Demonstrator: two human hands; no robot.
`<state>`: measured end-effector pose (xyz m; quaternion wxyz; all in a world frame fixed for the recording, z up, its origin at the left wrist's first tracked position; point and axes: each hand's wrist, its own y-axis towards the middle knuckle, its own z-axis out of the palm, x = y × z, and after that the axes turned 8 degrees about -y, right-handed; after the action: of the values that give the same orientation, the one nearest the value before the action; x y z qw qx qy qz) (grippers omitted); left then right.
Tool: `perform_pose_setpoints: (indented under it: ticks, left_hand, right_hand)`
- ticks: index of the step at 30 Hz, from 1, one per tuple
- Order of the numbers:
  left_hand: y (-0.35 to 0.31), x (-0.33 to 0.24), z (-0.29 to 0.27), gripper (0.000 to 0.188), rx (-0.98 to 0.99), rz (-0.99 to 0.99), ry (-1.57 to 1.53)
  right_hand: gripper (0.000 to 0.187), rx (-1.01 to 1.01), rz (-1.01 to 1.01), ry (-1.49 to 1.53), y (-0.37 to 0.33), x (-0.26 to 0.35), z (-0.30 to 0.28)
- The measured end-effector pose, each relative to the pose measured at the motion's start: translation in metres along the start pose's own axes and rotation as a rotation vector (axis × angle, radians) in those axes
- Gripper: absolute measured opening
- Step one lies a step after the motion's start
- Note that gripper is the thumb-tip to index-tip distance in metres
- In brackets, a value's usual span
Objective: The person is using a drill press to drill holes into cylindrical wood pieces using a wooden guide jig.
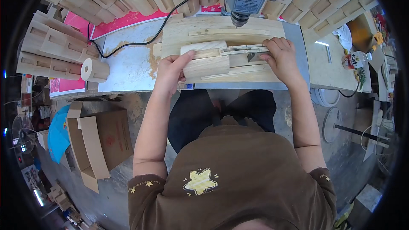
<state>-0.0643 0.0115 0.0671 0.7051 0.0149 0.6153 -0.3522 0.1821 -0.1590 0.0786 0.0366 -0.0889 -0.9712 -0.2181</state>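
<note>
Under the drill press [251,2], a pale wooden cylinder [207,67] with a long slot lies on its side on a wooden board [268,26]. My left hand [170,69] grips its left end, the thumb along the slot and the fingers curled at the near side. A slim wooden strip [240,51] runs from the slot toward the right. My right hand [281,58] pinches the right end of this strip between thumb and fingers. A small dark metal piece [252,57] shows beside the right thumb. The drill chuck [240,18] hangs above and beyond the strip.
Slotted wooden cylinders [59,38] stand stacked at the left and along the back. A loose cylinder [94,70] lies near the table's left front. A black cable [164,23] crosses the tabletop. A jar [357,59] stands right; an open cardboard box [106,134] sits on the floor.
</note>
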Motion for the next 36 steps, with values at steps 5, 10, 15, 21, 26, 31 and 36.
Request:
perform_pose_setpoints:
  ticks: [5, 10, 15, 21, 26, 31, 36]
  left_hand:
    - [0.007, 0.015, 0.029, 0.042, 0.1, 0.036, 0.064]
    - [0.006, 0.046, 0.036, 0.055, 0.189, 0.324, 0.024]
    - [-0.01, 0.067, 0.04, 0.071, 0.234, 0.778, 0.612]
    - [0.012, 0.071, 0.052, 0.073, -0.046, 0.99, 0.896]
    - [0.038, 0.064, 0.043, 0.066, -0.125, 0.915, 0.944]
    - [0.05, 0.06, 0.018, 0.061, -0.148, 0.944, 0.958]
    - [0.054, 0.06, 0.011, 0.058, -0.073, 0.939, 0.973]
  right_hand:
    - [0.032, -0.024, 0.024, -0.008, -0.003, 0.003, 0.003]
    - [0.048, -0.108, 0.157, -0.128, -0.013, 0.003, 0.003]
    - [0.056, -0.189, 0.316, 0.046, -0.026, -0.004, 0.021]
    - [0.055, -0.187, 0.361, 0.019, -0.011, -0.012, 0.032]
    - [0.054, -0.189, 0.36, 0.041, 0.008, -0.009, 0.042]
    - [0.051, -0.204, 0.273, 0.11, 0.016, 0.009, 0.041]
    - [0.041, -0.462, 0.234, 0.441, 0.037, -0.01, -0.005]
